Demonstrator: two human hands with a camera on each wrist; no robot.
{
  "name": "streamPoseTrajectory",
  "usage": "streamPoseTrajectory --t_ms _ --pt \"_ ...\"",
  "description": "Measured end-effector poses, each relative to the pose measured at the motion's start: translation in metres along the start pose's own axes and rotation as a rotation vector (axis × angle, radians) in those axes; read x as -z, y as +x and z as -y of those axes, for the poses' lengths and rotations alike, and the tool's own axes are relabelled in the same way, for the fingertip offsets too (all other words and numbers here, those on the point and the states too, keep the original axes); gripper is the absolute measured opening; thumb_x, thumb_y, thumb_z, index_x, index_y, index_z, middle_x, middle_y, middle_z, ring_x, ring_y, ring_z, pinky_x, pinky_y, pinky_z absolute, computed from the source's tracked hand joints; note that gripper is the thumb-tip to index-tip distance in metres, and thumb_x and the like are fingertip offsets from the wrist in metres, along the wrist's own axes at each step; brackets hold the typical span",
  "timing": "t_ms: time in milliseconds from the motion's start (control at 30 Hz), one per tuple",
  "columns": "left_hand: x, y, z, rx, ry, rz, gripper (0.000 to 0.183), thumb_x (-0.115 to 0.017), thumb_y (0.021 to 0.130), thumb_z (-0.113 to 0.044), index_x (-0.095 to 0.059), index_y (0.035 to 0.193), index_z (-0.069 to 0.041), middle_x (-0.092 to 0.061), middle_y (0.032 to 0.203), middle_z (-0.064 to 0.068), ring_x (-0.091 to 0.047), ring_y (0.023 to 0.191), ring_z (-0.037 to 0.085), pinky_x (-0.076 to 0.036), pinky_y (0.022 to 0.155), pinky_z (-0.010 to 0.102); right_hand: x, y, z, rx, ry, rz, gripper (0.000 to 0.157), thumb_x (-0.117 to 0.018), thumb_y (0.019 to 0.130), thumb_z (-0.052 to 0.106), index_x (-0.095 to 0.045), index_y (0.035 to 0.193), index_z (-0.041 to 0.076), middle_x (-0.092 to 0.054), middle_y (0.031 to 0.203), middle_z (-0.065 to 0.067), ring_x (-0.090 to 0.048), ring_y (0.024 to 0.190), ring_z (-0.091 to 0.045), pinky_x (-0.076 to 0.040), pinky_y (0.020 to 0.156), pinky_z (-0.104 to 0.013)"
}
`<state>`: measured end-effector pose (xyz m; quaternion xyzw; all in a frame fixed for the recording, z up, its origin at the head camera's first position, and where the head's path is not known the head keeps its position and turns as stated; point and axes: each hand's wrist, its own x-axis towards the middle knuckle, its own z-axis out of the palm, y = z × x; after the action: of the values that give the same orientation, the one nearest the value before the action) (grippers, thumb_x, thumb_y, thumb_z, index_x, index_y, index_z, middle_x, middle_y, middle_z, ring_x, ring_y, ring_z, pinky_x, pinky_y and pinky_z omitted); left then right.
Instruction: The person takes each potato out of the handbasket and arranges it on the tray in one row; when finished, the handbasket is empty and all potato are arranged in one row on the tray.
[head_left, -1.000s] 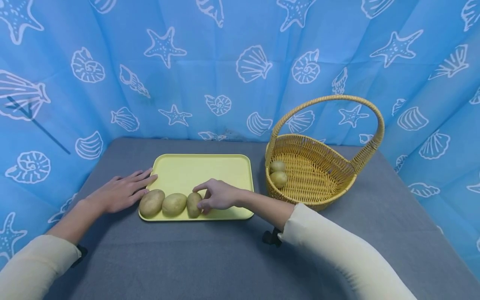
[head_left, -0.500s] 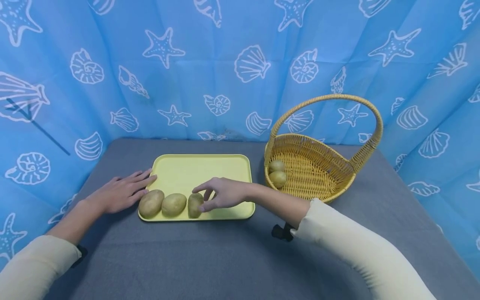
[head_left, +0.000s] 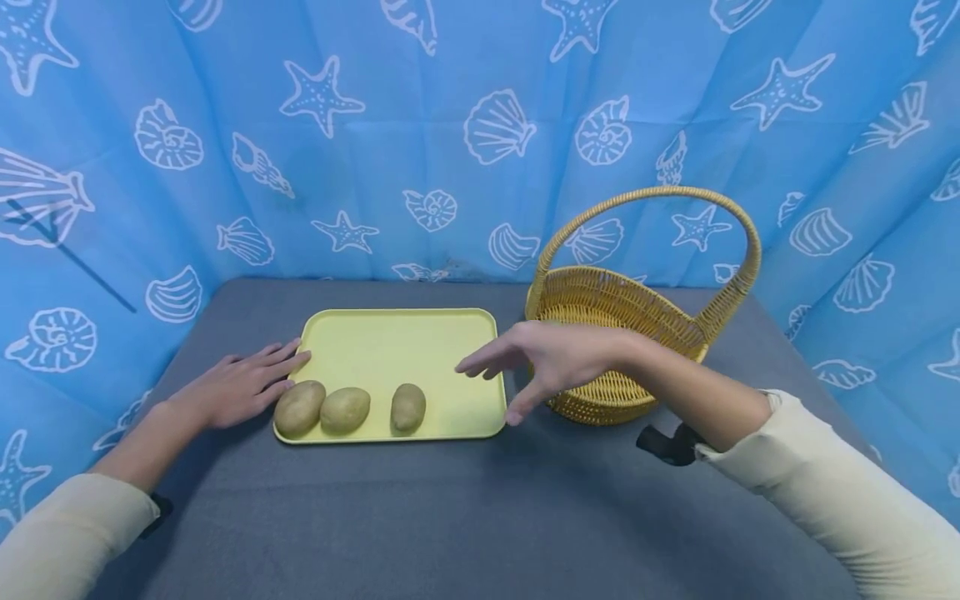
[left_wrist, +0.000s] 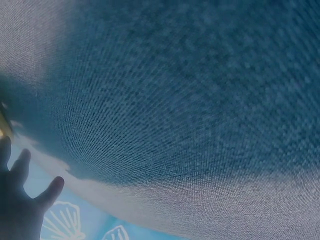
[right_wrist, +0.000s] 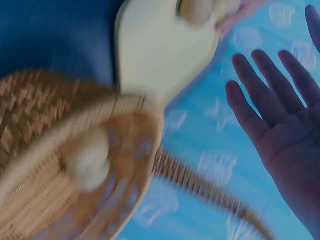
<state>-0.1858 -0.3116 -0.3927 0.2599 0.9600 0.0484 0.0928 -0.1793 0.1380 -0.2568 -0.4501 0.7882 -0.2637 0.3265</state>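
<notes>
Three potatoes lie along the near edge of a yellow tray (head_left: 405, 333). The left potato (head_left: 300, 408) and the middle potato (head_left: 346, 410) sit side by side, while the right potato (head_left: 408, 407) stands a little apart. My left hand (head_left: 238, 386) rests at the tray's left edge, fingers spread beside the left potato. Over the gap between tray and wicker basket (head_left: 600, 412) hovers my right hand (head_left: 558, 358), fingers extended and holding nothing. In the right wrist view its palm shows bare, and pale potatoes (right_wrist: 90, 160) lie inside the basket; the hand hides them in the head view.
The basket's tall arched handle (head_left: 652, 193) rises at the right rear. Grey cloth covers the table (head_left: 390, 517). A blue curtain (head_left: 420, 142) with white shell and starfish drawings hangs behind and at both sides.
My right hand has let go of the right potato and moved right, toward the basket. That potato now sits slightly farther right on the tray. My left hand has stayed in place.
</notes>
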Motion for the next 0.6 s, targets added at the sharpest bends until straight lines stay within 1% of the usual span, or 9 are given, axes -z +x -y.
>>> streamPoseTrajectory --t_ms 67,167,267,333,433,533,600 --pt "0.000 0.000 0.001 0.002 0.000 -0.001 0.055 -0.037 0.108 -0.042 -0.034 0.157 -0.017 -0.027 0.162 0.016 -0.030 0.143 0.045 -0.028 0.102 0.073 0.010 -0.015 -0.008 -0.045 0.004 -0.007 0.074 -0.082 0.084 0.024 -0.048 0.149 0.014 -0.052 0.147 0.002 -0.053 0.131 -0.014 -0.041 0.108 -0.035" --pt "-0.001 0.000 0.002 0.005 0.003 -0.003 0.055 -0.036 0.109 -0.042 -0.034 0.157 -0.017 -0.027 0.162 0.015 -0.030 0.143 0.046 -0.028 0.102 0.073 0.023 -0.033 -0.023 -0.101 0.047 -0.008 0.074 -0.081 0.086 0.025 -0.046 0.150 0.012 -0.050 0.148 -0.002 -0.050 0.134 -0.020 -0.038 0.111 -0.040" --pt "-0.001 0.000 0.002 0.005 0.004 -0.005 0.055 -0.036 0.108 -0.042 -0.034 0.157 -0.017 -0.027 0.162 0.015 -0.030 0.143 0.046 -0.028 0.101 0.073 0.034 -0.046 -0.040 -0.138 0.090 -0.007 0.077 -0.080 0.087 0.024 -0.042 0.151 0.007 -0.047 0.151 -0.011 -0.047 0.136 -0.031 -0.037 0.111 -0.046" --pt "0.000 -0.001 0.001 0.007 0.003 -0.002 0.055 -0.036 0.108 -0.043 -0.034 0.157 -0.016 -0.027 0.162 0.015 -0.030 0.143 0.046 -0.028 0.101 0.073 0.038 -0.051 -0.052 -0.159 0.132 -0.003 0.080 -0.079 0.087 0.022 -0.038 0.152 0.002 -0.042 0.153 -0.018 -0.044 0.137 -0.037 -0.036 0.111 -0.049" --pt "0.001 -0.001 0.000 0.007 -0.002 0.003 0.055 -0.036 0.108 -0.042 -0.034 0.157 -0.016 -0.027 0.162 0.015 -0.030 0.143 0.046 -0.027 0.101 0.074 0.043 -0.056 -0.069 -0.199 0.217 -0.002 0.084 -0.078 0.087 0.017 -0.031 0.153 -0.004 -0.035 0.155 -0.025 -0.040 0.139 -0.042 -0.034 0.112 -0.052" --pt "0.001 -0.001 -0.001 0.007 -0.005 0.005 0.055 -0.037 0.109 -0.041 -0.034 0.157 -0.015 -0.027 0.162 0.015 -0.029 0.143 0.046 -0.027 0.102 0.074 0.045 -0.058 -0.083 -0.246 0.282 -0.015 0.083 -0.077 0.088 0.011 -0.029 0.154 -0.005 -0.031 0.156 -0.027 -0.037 0.140 -0.043 -0.034 0.111 -0.051" --pt "0.002 -0.001 -0.002 0.007 -0.006 0.007 0.055 -0.037 0.108 -0.041 -0.034 0.157 -0.015 -0.027 0.162 0.016 -0.029 0.143 0.046 -0.027 0.101 0.075 0.047 -0.059 -0.090 -0.278 0.277 -0.027 0.082 -0.077 0.088 0.011 -0.030 0.154 -0.004 -0.033 0.156 -0.026 -0.036 0.141 -0.042 -0.036 0.111 -0.050"
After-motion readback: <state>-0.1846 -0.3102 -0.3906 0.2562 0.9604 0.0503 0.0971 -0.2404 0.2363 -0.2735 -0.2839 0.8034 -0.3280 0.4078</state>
